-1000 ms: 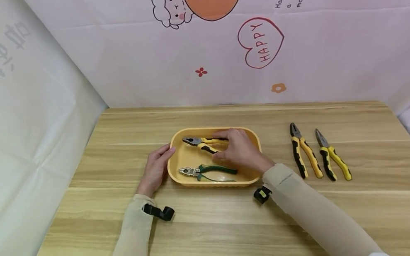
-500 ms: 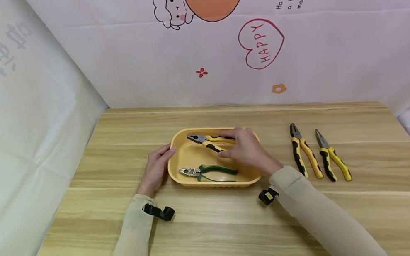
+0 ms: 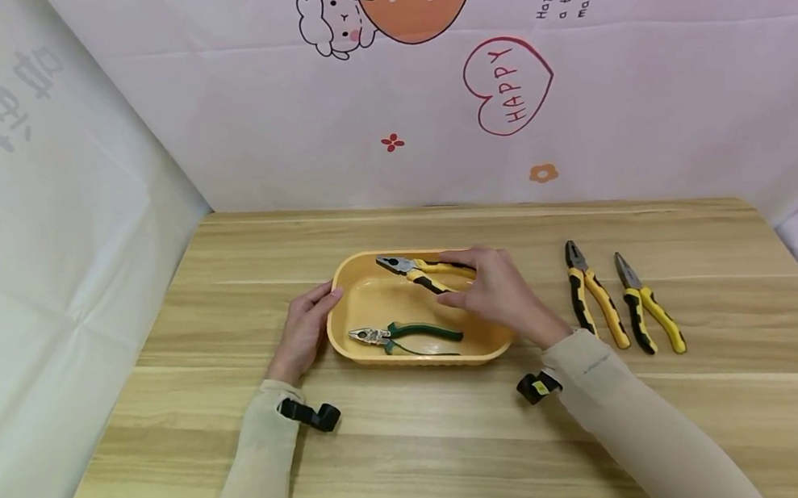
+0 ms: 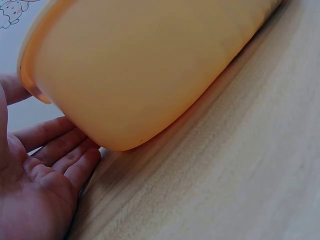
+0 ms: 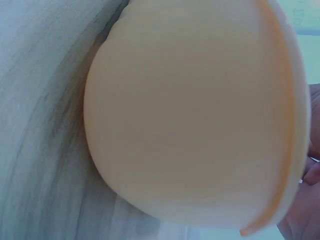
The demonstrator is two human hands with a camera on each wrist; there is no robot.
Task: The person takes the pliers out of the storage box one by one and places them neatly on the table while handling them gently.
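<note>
A yellow plastic tray [image 3: 376,304] stands on the table in the head view. My left hand [image 3: 303,330] holds its left end, thumb over the rim and fingers against the outer wall, as the left wrist view shows. With my right hand [image 3: 494,288] I grip the handles of yellow-and-black combination pliers [image 3: 422,274] over the back right of the tray, their jaws pointing left. Green-handled combination pliers [image 3: 415,330] lie in the front of the tray. The tray wall [image 5: 190,115] hides most of my right hand in the right wrist view.
Two more yellow-and-black pliers lie on the table right of the tray: combination pliers [image 3: 588,286] and long-nose pliers [image 3: 643,296]. The wooden table [image 3: 421,458] meets a printed white cloth [image 3: 270,133] at the back.
My right hand has moved right and slightly up in the head view, taking the yellow-and-black pliers with it. The left hand, tray and green pliers have stayed in place.
</note>
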